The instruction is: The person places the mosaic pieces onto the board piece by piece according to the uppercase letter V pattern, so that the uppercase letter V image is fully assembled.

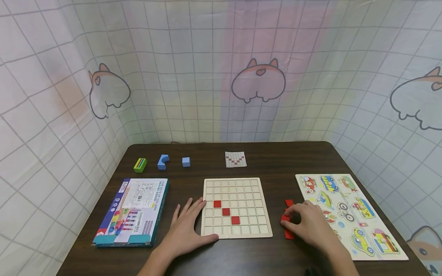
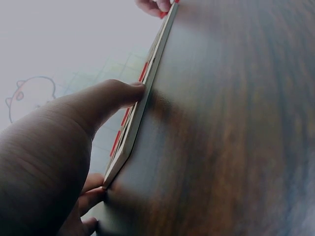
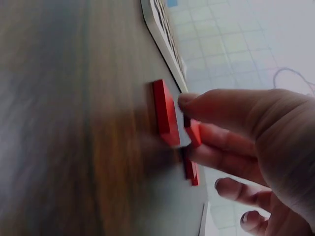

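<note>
A wooden grid board [image 1: 241,236] lies in the middle of the table, with red square tiles [image 1: 226,211] in three of its cells, stepping down to the right. My left hand [image 1: 186,232] rests at the board's lower left, fingers extended along its left side and thumb on its near edge, also visible in the left wrist view. Right of the board, my right hand [image 1: 309,224] pinches a red tile [image 3: 193,132] between thumb and fingers. Other loose red tiles [image 1: 289,234] lie on the table beneath and beside those fingers.
A small pattern card [image 1: 236,159] lies behind the board. Blue blocks [image 1: 186,162] and a striped green block [image 1: 140,165] stand at the back left. A boxed set [image 1: 138,214] lies left; a picture puzzle board [image 1: 345,214] lies right, partly under my right hand.
</note>
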{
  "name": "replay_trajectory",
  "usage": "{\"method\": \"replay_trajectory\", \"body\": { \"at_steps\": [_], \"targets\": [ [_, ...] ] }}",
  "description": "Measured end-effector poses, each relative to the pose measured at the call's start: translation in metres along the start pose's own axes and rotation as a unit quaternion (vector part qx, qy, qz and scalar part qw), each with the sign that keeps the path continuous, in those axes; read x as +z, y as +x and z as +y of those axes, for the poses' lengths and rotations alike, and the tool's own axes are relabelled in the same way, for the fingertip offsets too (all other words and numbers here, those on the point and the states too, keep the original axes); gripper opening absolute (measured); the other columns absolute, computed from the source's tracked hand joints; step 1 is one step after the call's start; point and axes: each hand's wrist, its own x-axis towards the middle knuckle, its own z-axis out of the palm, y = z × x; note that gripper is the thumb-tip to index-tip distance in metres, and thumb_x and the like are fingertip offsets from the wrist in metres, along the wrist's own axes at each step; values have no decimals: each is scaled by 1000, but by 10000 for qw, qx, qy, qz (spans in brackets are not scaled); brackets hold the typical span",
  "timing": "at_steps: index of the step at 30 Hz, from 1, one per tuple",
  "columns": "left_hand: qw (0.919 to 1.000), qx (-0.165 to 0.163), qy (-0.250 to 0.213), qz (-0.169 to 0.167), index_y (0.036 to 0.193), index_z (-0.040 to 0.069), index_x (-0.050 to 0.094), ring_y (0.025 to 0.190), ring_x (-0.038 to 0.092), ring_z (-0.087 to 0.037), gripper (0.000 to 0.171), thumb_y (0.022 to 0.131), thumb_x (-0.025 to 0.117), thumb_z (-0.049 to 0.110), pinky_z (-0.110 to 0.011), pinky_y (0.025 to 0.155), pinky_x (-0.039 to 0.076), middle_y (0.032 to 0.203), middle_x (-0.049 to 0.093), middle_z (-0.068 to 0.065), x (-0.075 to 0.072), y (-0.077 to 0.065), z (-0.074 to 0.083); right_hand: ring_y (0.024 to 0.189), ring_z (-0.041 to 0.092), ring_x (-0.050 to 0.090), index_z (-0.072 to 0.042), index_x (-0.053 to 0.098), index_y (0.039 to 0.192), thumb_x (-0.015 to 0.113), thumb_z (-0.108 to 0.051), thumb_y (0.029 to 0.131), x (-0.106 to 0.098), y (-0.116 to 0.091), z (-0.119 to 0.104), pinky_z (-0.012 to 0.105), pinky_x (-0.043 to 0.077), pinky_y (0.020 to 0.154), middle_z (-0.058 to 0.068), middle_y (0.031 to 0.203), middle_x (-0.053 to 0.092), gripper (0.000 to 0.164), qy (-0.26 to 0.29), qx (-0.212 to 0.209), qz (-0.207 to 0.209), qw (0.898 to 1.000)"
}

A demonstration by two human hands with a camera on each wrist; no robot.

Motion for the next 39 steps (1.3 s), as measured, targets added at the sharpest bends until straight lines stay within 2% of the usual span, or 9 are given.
{"method": "replay_trajectory", "body": {
  "at_steps": [3, 8, 16, 22, 32, 39],
  "targets": [
    [10000, -9, -9, 1, 172, 30, 43, 174, 20, -34, 127, 70, 78, 95, -73, 137, 2, 181, 40, 3, 0, 0, 0, 88, 8, 53, -33, 81, 97, 97, -39, 86, 3, 5, -6, 35, 38, 81, -24, 88, 74, 20, 171, -170, 55, 9997],
    [10000, -15, -27, -16, 172, 30, 43, 174, 20, -35, 127, 70, 78, 96, -75, 136, 1, 180, 40, 3, 1, 0, 0, 88, 11, 52, -31, 83, 102, 97, -33, 87, 11, 14, -14, 32, 37, 79, -23, 93, 74, 20, 277, -457, 114, 9985],
    [10000, -2, -27, -27, 172, 30, 43, 174, 21, -34, 127, 70, 78, 96, -74, 136, 2, 180, 40, 4, 0, 0, -1, 98, 8, 57, -28, 83, 104, 96, -32, 88, 19, 27, -27, 38, 44, 88, -20, 101, 77, 21, 395, -839, 179, 9955],
    [10000, 5, -34, -8, 173, 28, 41, 174, 20, -34, 129, 70, 78, 95, -74, 137, 1, 180, 40, 3, 0, -1, -1, 99, 8, 58, -29, 83, 104, 96, -32, 89, 24, 36, -35, 38, 43, 87, -18, 103, 78, 20, 395, -1092, 179, 9931],
    [10000, 14, -27, 20, 174, 27, 39, 174, 20, -34, 130, 70, 79, 94, -74, 137, 2, 182, 37, 3, 0, 0, 0, 99, 8, 56, -29, 83, 105, 95, -32, 90, 29, 48, -52, 40, 46, 91, -16, 106, 78, 20, 376, -1080, -1, 9934],
    [10000, -11, -28, 8, 174, 26, 39, 174, 20, -35, 131, 70, 78, 95, -74, 137, 2, 183, 35, 1, 0, 0, 0, 99, 11, 58, -27, 84, 107, 96, -30, 89, 32, 54, -61, 41, 46, 92, -15, 106, 79, 21, 557, -1198, -36, 9912]
  ]
}}
